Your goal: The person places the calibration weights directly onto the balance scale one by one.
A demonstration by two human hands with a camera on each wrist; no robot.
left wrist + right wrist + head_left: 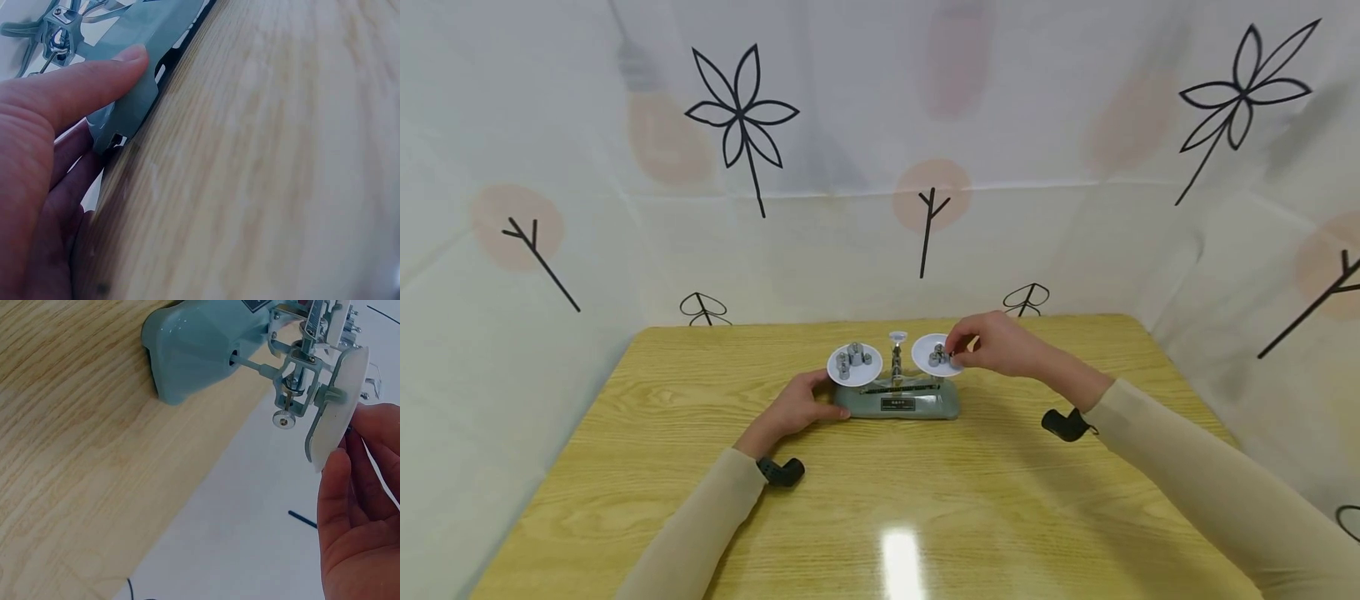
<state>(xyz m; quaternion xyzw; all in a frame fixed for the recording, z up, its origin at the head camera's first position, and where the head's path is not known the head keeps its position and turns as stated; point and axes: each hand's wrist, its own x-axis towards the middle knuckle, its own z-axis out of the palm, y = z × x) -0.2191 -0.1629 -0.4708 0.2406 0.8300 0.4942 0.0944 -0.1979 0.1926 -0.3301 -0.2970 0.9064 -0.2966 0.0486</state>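
A balance scale with a grey-green base (936, 406) stands on the wooden table. My left hand (797, 406) grips the left end of this base; in the left wrist view the thumb (119, 72) lies on its face and the other fingers reach behind. Several metal weights (854, 355) stand on the white left pan (867, 377). On the right pan (925, 345) a few smaller weights (937, 355) sit together. At that pan's right rim my right hand (1000, 343) pinches a small metal weight (349, 429), mostly hidden by thumb and fingertips.
Between the two pans rises the scale's central post (897, 358). The wooden table (850, 500) ends at a pale cloth backdrop (835, 250) with printed plants, which also hangs on both sides. Each wrist wears a black camera mount (1066, 426).
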